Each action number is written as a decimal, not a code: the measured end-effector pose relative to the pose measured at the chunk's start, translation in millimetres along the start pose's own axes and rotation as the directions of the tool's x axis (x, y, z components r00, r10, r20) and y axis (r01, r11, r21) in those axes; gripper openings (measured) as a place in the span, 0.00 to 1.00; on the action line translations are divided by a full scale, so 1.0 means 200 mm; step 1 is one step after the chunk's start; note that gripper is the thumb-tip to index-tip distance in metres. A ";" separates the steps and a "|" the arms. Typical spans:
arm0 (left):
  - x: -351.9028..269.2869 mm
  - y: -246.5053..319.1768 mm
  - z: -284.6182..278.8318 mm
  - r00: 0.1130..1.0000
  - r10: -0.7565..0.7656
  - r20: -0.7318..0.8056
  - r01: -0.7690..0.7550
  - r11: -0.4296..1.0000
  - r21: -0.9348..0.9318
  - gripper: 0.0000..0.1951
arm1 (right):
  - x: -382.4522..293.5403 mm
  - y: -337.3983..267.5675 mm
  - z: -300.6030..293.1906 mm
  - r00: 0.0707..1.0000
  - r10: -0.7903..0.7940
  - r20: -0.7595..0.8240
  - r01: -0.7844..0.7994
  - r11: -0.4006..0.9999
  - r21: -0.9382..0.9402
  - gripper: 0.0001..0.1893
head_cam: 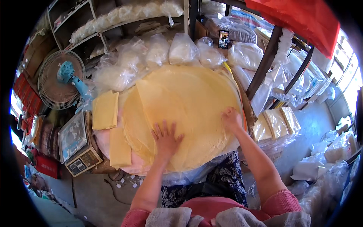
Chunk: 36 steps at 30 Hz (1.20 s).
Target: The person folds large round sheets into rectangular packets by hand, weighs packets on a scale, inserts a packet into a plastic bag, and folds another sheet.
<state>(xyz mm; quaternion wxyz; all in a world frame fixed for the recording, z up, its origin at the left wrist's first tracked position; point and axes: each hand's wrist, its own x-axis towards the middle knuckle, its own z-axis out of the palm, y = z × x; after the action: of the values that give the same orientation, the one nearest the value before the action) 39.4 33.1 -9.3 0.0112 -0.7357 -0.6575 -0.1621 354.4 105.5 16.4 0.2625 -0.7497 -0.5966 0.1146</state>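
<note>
A large oval pile of thin, yellow, translucent sheets (195, 93) lies spread before me, its edges ragged. On its lower middle my left hand (167, 139) rests palm down with fingers spread. My right hand (232, 117) touches the pile near its right edge, fingers curled; whether a sheet is pinched in them is hidden. One sheet has a straight folded edge running down the pile's left part. Left of the pile lie a squarish folded yellow stack (105, 110) and a narrower folded yellow stack (120, 147), both on a pink surface.
A platform scale (73, 139) and a blue electric fan (66, 72) stand at left. Filled clear plastic bags (183, 49) line the far side, near a propped phone (223, 39). A dark post (265, 62) rises at right, beside wrapped yellow packs (276, 123).
</note>
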 end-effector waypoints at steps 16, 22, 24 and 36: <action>0.00 0.03 -0.06 1.000 -0.005 0.000 0.005 1.000 0.003 0.33 | 0.20 -0.05 0.00 0.969 0.172 0.179 -0.166 0.985 -0.046 0.27; -0.02 0.01 -0.04 0.999 0.012 -0.034 -0.011 1.000 0.027 0.33 | 0.18 -0.16 0.00 0.956 0.244 0.163 -0.225 0.966 -0.124 0.26; -0.02 0.02 -0.04 0.999 0.014 -0.037 -0.013 1.000 0.017 0.33 | 0.20 -0.15 0.01 0.948 0.268 0.169 -0.249 0.960 -0.127 0.24; -0.02 0.00 -0.04 0.997 0.069 -0.017 -0.070 0.997 -0.030 0.33 | 0.04 0.02 0.02 0.993 0.117 -0.026 -0.097 0.909 0.406 0.13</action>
<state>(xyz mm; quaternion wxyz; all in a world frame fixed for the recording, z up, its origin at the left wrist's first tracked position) 37.9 26.1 -2.0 0.0108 -0.7569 -0.6289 -0.1775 358.8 114.4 11.7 0.4197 -0.7134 -0.5113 0.2311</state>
